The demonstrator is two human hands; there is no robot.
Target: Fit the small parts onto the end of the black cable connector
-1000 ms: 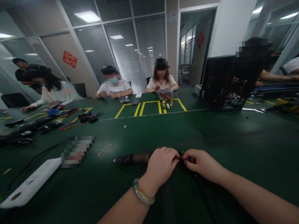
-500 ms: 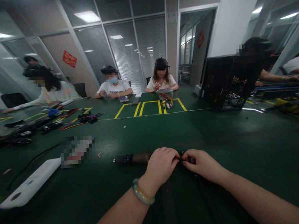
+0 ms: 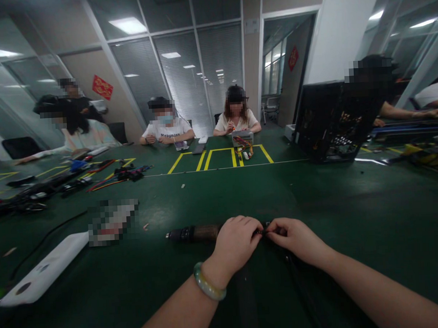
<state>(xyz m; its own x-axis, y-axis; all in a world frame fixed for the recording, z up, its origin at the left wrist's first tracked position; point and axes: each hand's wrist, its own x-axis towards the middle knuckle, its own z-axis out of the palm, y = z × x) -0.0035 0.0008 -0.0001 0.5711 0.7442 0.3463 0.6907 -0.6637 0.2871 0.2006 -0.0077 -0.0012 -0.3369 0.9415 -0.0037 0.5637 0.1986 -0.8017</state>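
Note:
My left hand, with a greenish bangle on its wrist, lies over the right part of a dark, rod-shaped tool that looks like an electric screwdriver. The tool lies flat, its silver tip pointing left. Thumb and fingers of this hand are closed in a pinch at its right end. Close by, my right hand pinches too, the fingertips of both hands almost meeting. Something small and dark sits between them, too little of it showing to name. A black cable runs toward me below my right hand.
On the green table, a white power strip lies at the left. Bundled cables are behind it. A black computer case stands at the back right. Across the table, co-workers handle parts, one at a power supply.
My hands stay in nearly the same place, the right fingers shifting only slightly. At the back left, a standing person has moved to the right.

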